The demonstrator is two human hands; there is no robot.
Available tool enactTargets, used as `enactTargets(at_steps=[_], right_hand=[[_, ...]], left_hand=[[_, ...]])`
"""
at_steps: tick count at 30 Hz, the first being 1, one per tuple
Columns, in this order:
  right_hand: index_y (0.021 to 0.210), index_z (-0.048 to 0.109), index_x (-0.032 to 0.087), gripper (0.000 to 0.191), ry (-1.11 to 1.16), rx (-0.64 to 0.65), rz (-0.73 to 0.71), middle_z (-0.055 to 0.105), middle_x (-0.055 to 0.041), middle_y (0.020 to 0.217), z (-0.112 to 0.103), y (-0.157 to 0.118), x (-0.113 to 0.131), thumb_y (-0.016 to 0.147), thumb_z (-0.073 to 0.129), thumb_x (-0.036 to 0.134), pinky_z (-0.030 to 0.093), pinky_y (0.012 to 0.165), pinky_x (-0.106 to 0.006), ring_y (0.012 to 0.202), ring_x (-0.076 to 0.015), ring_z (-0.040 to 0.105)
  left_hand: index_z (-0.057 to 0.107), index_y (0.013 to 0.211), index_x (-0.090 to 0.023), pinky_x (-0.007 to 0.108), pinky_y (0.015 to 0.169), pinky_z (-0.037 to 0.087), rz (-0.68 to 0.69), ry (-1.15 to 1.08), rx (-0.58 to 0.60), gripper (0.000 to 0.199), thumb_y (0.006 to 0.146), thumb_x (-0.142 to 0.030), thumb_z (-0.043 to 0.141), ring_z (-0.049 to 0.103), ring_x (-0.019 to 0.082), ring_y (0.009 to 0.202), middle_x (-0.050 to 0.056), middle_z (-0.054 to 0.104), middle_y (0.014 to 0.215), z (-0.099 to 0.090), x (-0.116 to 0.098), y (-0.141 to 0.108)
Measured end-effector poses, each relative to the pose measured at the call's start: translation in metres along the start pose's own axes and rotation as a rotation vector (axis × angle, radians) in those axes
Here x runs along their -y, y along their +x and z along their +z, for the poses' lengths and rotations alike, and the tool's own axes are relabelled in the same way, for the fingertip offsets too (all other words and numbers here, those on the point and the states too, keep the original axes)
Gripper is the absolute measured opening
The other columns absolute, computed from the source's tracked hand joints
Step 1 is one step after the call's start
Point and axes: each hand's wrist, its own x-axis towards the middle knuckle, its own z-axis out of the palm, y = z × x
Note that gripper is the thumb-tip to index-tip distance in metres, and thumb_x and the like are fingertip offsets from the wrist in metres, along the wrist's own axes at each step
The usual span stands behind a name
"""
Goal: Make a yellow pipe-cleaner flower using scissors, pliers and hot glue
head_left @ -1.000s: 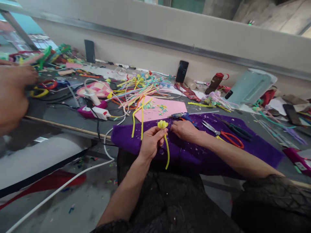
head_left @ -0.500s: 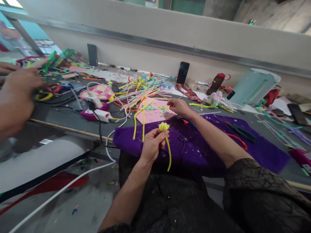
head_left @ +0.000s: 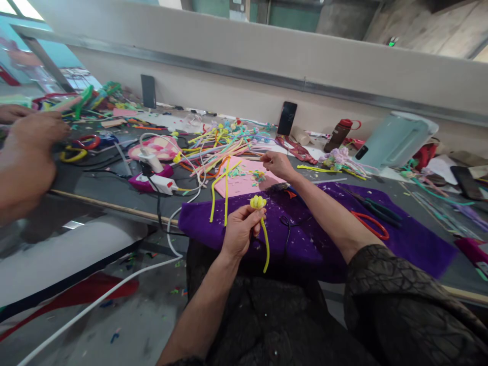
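Note:
My left hand (head_left: 239,230) is closed round a yellow pipe-cleaner flower (head_left: 258,202), just above the purple cloth (head_left: 312,249). The flower's knobbly head shows above my thumb, and its stem hangs down below the fingers. My right hand (head_left: 278,165) reaches over the far right side of a pink sheet (head_left: 232,188), fingers curled and pressed together. Whatever lies between those fingertips, if anything, is too small to make out. Small green and yellow clippings (head_left: 258,176) lie on the sheet beside it. Two loose yellow pipe cleaners (head_left: 226,198) extend from the sheet onto the cloth.
Pliers (head_left: 381,209) and a red loop handle (head_left: 371,226) rest on the cloth at right. Behind the sheet is a heap of coloured pipe cleaners (head_left: 224,140). A power strip (head_left: 162,184) with cables sits at left, near a co-worker's hands (head_left: 36,127).
My right hand has shifted slightly away from me over the pink sheet. My left hand keeps its hold on the yellow flower. The view has tilted a little.

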Motion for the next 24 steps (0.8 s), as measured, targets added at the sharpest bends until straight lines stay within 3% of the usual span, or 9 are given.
enactTargets(at_steps=[6,10,13,17,21,24], right_hand=[[0.085,0.064,0.011,0.022,0.046,0.030,0.006,0.065,-0.0039,0.071,-0.006,-0.001,0.009,0.081,0.044,0.021,0.039,0.056,-0.021,0.054,-0.0109,0.058],[0.092,0.062,0.013,0.024,0.052,0.052,0.018,0.065,-0.0025,0.073,-0.038,-0.026,0.009,0.083,0.044,0.025,0.038,0.053,-0.019,0.052,-0.0092,0.057],[0.093,0.063,0.015,0.023,0.006,0.067,0.017,0.064,-0.0014,0.074,-0.082,-0.075,-0.002,0.081,0.050,0.029,0.039,0.057,-0.020,0.057,-0.0104,0.057],[0.093,0.063,0.019,0.023,-0.227,0.083,0.108,0.065,-0.0025,0.082,-0.131,-0.171,-0.031,0.084,0.046,0.031,0.041,0.064,-0.024,0.071,-0.0150,0.059],[0.105,0.060,0.021,0.030,-0.434,0.153,0.270,0.063,-0.0078,0.097,-0.138,-0.255,-0.066,0.082,0.049,0.036,0.045,0.070,-0.029,0.085,-0.0207,0.059],[0.120,0.051,0.024,0.039,-0.429,0.184,0.238,0.056,-0.0096,0.114,-0.131,-0.284,-0.081,0.084,0.047,0.038,0.044,0.080,-0.032,0.101,-0.0229,0.054]], left_hand=[[0.064,0.071,-0.013,0.016,0.034,0.026,-0.001,-0.001,-0.001,0.019,0.063,-0.028,0.072,0.039,0.002,0.036,-0.002,0.057,0.054,-0.001,0.000,0.000],[0.064,0.072,-0.013,0.015,0.034,0.026,0.001,-0.005,0.001,0.018,0.064,-0.027,0.071,0.040,0.002,0.037,-0.001,0.060,0.059,0.000,-0.001,0.000],[0.064,0.071,-0.013,0.015,0.034,0.027,0.010,-0.006,-0.004,0.016,0.063,-0.025,0.071,0.041,0.002,0.037,-0.001,0.061,0.061,0.001,-0.002,0.001],[0.066,0.073,-0.013,0.015,0.035,0.029,0.012,-0.003,0.000,0.014,0.064,-0.023,0.070,0.042,0.002,0.039,0.000,0.062,0.062,0.001,-0.002,0.002],[0.067,0.073,-0.013,0.014,0.034,0.028,0.023,0.024,-0.002,0.012,0.065,-0.021,0.070,0.043,0.002,0.039,0.001,0.062,0.063,0.002,-0.002,0.002],[0.067,0.072,-0.013,0.014,0.034,0.028,0.023,0.040,-0.013,0.012,0.064,-0.020,0.070,0.043,0.002,0.039,0.001,0.062,0.062,0.004,-0.003,0.003]])
